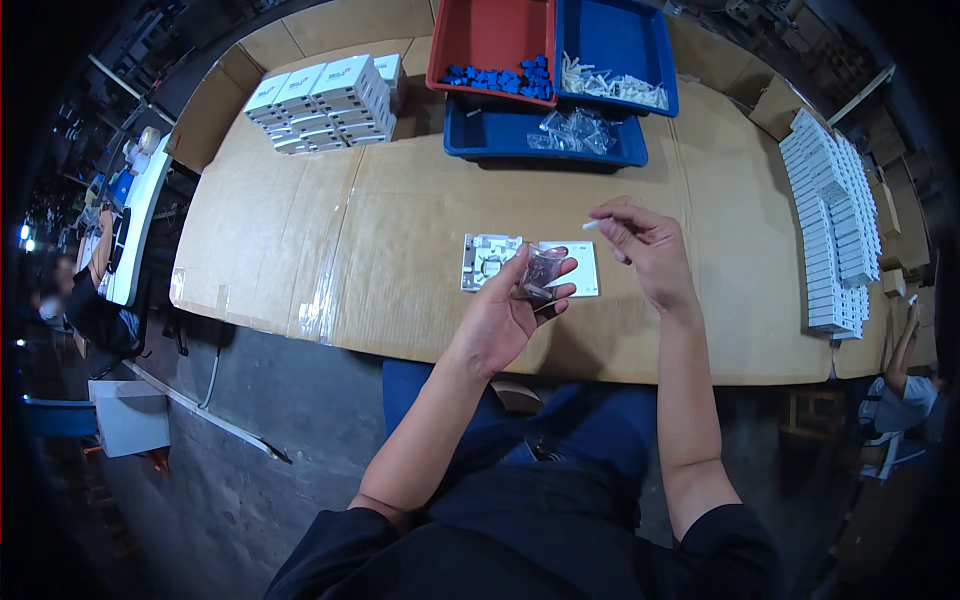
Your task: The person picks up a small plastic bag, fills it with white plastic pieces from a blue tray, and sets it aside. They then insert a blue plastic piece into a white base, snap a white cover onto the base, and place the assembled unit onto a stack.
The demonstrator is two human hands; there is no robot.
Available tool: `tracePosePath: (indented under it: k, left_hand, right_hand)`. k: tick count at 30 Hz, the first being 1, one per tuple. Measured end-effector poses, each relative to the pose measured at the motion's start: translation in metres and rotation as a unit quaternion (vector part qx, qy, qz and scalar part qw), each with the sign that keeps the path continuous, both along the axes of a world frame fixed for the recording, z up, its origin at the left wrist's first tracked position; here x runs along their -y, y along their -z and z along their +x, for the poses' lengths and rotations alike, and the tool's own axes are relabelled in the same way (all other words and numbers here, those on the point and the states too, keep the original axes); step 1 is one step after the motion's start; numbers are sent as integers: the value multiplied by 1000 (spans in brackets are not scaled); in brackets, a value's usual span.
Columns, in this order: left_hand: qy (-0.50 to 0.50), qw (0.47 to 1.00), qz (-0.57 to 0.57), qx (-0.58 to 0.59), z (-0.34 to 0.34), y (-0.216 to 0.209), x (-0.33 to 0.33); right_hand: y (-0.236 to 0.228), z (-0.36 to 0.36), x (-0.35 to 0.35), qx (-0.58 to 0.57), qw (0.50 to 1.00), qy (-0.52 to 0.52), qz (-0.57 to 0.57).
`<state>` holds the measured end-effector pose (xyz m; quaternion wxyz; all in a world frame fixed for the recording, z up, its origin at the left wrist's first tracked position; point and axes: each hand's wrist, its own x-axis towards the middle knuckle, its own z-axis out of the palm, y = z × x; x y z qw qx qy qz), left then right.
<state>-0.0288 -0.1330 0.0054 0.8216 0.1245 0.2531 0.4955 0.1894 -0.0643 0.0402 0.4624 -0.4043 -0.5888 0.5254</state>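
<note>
My left hand (502,326) is palm up, with a small clear plastic bag (541,270) lying across its bent fingers, the thumb resting against it. Small parts seem to sit inside the bag, too small to name. To the right and slightly higher, my right hand (650,250) pinches a short white stick-shaped piece (590,225) between thumb and fingertips, apart from the bag. Beneath my left hand lies an opened white plastic case (484,255) on the cardboard-covered table, its moulded half to the left and a flat half to the right. My left fingers hide its middle.
A red tray (490,35) of blue parts and a blue tray (615,50) of white pieces overlap a lower blue tray (480,140) with clear bags. White boxes (325,100) are stacked far left, white cases (828,220) far right. Other people sit at both sides.
</note>
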Motion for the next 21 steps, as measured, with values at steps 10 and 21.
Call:
tracePosePath:
  k: [10, 21]
  left_hand:
    - [100, 992, 46, -59, -3, -9, 19]
    - [109, 987, 68, -101, -6, -3, 28]
  right_hand:
    - [-42, -3, 18, 223, 964, -140, -44]
    - [-63, -18, 11, 300, 879, -368, 56]
